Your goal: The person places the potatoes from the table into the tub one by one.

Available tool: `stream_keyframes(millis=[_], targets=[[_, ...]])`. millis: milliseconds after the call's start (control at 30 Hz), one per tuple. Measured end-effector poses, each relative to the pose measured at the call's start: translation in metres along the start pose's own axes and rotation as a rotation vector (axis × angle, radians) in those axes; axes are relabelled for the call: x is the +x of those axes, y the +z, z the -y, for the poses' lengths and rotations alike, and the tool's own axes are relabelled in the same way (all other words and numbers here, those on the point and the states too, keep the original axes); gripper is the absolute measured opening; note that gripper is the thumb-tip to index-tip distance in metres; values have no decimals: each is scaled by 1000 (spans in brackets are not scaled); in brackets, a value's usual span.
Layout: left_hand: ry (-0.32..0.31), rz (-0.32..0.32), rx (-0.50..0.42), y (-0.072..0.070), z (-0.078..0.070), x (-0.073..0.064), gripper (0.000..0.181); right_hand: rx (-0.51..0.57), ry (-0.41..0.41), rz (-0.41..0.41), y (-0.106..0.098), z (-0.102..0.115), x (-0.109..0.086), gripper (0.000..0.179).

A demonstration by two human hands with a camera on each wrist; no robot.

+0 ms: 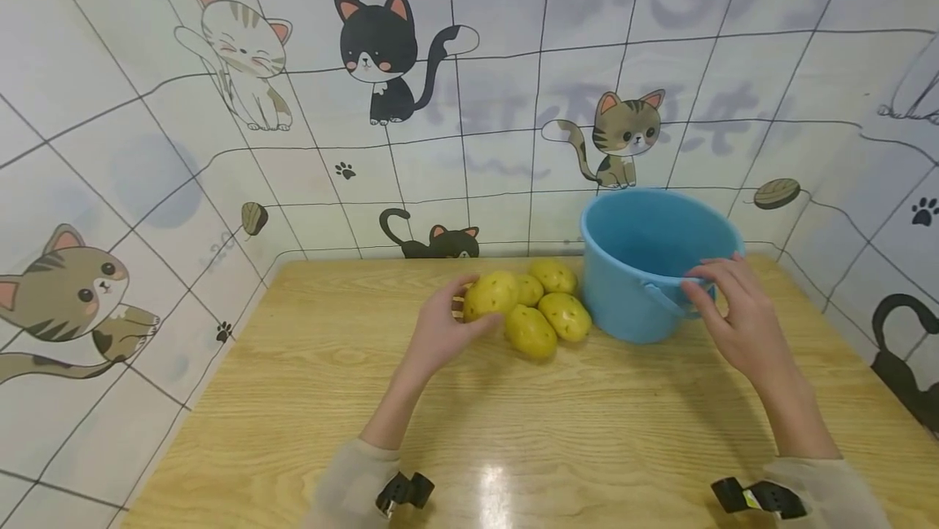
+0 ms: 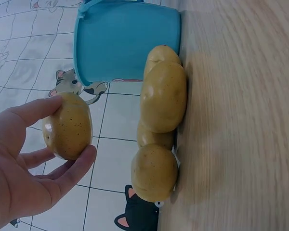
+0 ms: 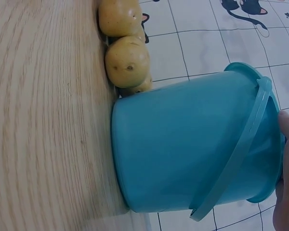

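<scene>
My left hand (image 1: 447,321) grips a yellow potato (image 1: 493,294) between thumb and fingers. The left wrist view shows that potato (image 2: 68,126) raised off the table, apart from the others. Just right of it, several more potatoes (image 1: 531,332) lie bunched on the table against the bucket's left side. The light blue bucket (image 1: 631,301) stands upright at the back right. With thumb and fingers my right hand (image 1: 741,317) pinches the bucket's near right rim. The bucket's handle (image 3: 233,159) hangs down along its outside. The part of the inside that shows is bare blue wall.
A wood-grain table (image 1: 308,398) carries everything. Behind it and along both sides rises a white tiled-pattern covering (image 1: 499,146) printed with cats. Dark straps with small devices (image 1: 405,492) sit on both wrists.
</scene>
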State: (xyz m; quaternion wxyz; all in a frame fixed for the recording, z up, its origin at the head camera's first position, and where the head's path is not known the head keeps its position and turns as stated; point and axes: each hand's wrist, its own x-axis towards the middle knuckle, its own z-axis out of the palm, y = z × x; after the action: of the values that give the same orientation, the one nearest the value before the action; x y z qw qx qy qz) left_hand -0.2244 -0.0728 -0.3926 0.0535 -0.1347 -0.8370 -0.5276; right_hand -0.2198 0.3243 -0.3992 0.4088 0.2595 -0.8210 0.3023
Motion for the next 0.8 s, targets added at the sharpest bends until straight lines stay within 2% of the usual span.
stream_keyframes(millis=[133,367,633,800], targets=[[14,-27,-13,1,-6,2,65,11,-15,-9,1,0,1,44],[85,-47,-47,8,-15,8,64,33,4,-19,1,0,0,44],[98,-91,-30,14,-26,15,60,45,27,-27,2,0,-2,31],[117,-105,-41,16,-32,18,60,42,37,-28,2,-1,-2,36]])
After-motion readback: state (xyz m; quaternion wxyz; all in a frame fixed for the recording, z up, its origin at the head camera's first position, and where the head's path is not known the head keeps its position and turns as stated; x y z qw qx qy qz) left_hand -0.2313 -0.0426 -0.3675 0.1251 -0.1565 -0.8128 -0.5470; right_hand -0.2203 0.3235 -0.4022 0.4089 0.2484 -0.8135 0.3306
